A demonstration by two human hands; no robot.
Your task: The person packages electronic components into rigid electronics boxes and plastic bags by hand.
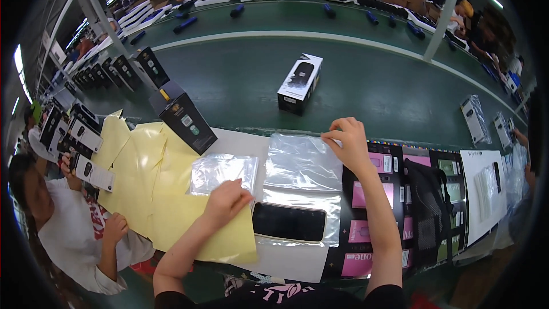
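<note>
My right hand [350,144] is closed in a pinch at the far right corner of a clear plastic bag [300,166], which lies flat in front of me. My left hand [226,205] has its fingers drawn together beside a stack of clear plastic bags [220,173], above the yellow sheets [214,237]. What its fingertips hold, if anything, I cannot make out. Between my arms a black smartphone [290,221] lies on more clear plastic. A dark printed box [184,123] stands tilted behind the left stack.
A white and black box [300,83] stands on the green conveyor belt [234,86]. Rows of dark boxes [108,72] stand at the far left. A co-worker [74,229] holds a box at left. A black mesh bag [429,203] lies over pink-printed sheets at right; bagged boxes [476,120] stand beyond.
</note>
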